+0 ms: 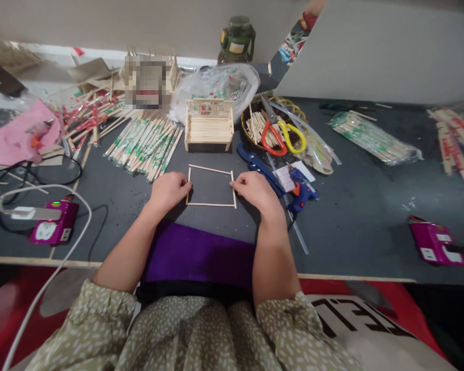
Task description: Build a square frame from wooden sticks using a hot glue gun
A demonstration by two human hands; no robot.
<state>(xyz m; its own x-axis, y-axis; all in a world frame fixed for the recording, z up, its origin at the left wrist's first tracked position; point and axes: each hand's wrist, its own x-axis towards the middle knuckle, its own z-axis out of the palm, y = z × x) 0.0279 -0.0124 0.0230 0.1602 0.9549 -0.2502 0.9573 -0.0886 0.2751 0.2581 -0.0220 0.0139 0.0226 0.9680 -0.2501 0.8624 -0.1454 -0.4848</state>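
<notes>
Thin wooden sticks lie on the grey table in a rectangle. My left hand (170,191) pinches the left stick (189,175) between thumb and fingers. My right hand (255,189) pinches the right stick (234,198) in the same way. Between their lower ends runs the bottom stick (212,205). The top stick (211,168) slants, its left end farther from me than its right. Whether the corners are joined I cannot tell. Just beyond the rectangle stands a small bench (209,129) built of similar sticks.
Wrapped chopsticks (145,139) lie left of the bench. On its right are a basket (244,123) of short sticks, scissors (274,139), a blue stapler (261,167) and a blue glue gun (303,190). A purple power socket (54,221) with cables sits at left.
</notes>
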